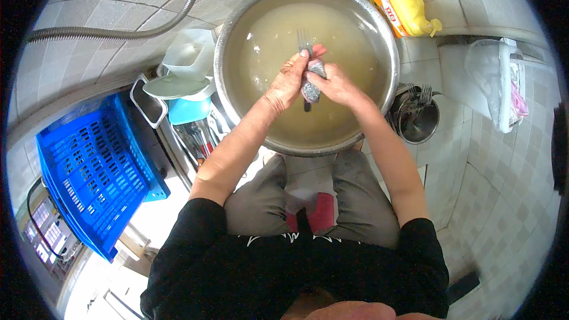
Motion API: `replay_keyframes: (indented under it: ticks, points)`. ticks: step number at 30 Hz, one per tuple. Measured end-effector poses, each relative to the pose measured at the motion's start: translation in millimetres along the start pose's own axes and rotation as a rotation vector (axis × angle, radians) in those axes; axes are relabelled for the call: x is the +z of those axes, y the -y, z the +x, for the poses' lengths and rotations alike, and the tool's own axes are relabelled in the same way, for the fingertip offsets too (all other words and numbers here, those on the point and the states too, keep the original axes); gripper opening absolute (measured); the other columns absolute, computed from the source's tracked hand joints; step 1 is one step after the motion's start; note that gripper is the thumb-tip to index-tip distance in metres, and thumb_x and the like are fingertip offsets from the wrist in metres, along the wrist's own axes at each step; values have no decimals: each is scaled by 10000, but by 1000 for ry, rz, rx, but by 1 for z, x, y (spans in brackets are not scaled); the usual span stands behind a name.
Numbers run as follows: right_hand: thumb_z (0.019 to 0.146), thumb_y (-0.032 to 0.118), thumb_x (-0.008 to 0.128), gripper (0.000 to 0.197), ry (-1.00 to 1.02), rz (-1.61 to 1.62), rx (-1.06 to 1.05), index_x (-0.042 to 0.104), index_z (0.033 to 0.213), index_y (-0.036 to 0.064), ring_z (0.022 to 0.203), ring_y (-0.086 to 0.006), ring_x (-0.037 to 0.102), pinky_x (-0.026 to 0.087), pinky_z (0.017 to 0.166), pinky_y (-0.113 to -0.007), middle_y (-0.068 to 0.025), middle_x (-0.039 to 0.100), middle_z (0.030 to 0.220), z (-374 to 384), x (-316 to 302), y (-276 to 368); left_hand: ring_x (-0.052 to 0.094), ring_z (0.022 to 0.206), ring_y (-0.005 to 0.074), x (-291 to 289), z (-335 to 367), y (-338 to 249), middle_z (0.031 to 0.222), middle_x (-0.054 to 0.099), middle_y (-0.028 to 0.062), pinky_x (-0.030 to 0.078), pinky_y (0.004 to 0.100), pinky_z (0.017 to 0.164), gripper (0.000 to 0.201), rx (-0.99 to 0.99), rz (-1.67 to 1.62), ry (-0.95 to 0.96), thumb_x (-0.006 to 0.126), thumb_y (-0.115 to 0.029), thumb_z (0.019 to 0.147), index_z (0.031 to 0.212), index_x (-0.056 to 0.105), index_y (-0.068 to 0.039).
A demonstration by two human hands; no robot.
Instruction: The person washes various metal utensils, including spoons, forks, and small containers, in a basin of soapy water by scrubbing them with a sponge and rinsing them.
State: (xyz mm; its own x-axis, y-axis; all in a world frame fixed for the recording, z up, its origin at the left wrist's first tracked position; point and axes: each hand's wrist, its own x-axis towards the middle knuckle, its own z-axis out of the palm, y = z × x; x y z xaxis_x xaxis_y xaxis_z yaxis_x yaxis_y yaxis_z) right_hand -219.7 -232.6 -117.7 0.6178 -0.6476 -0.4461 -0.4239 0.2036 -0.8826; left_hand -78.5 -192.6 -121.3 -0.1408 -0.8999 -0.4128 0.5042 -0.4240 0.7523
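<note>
Over a wide metal basin (396, 71) of cloudy water, my two hands meet near its middle. My left hand (288, 80) is closed around a fork (304, 38), whose tines point away from me. The dark end of the fork's handle shows below my fingers. My right hand (339, 85) presses a grey steel wool scourer (312, 90) against the fork's handle. The two hands hide the middle of the fork.
Right of the basin stands a metal pot (422, 125) with several forks. A yellow jug (409, 9) is behind it, and a white bin (504, 83) farther right. On the left are plastic containers (189, 53), a tray of cutlery (198, 136) and a blue crate (95, 172).
</note>
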Motion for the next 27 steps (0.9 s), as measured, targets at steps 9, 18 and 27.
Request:
replay_keyframes:
  ticks: [9, 18, 27]
  points:
    - [760, 266, 632, 246, 86, -286, -94, 600, 772, 23, 665, -168, 573, 459, 649, -318, -73, 617, 708, -2, 10, -53, 528, 1047, 257, -15, 1, -33, 1198, 513, 117, 408, 392, 881, 436, 45, -287, -288, 284, -406, 960, 1263, 390, -112]
    - [776, 58, 524, 443, -375, -910, 86, 487, 1210, 135, 1021, -314, 547, 469, 829, -403, -162, 482, 1204, 29, -49, -160, 485, 532, 145, -13, 2, -24, 813, 585, 78, 482, 322, 639, 465, -57, -378, -264, 332, -421, 952, 1286, 383, -102]
    - [808, 33, 457, 395, 84, -1224, -108, 488, 1176, 172, 1008, -360, 550, 466, 815, -461, -186, 482, 1202, 1, 33, -113, 302, 432, 42, -42, -1, -6, 683, 526, -12, 241, 207, 408, 291, -268, 81, -433, 607, -341, 845, 992, 600, -90]
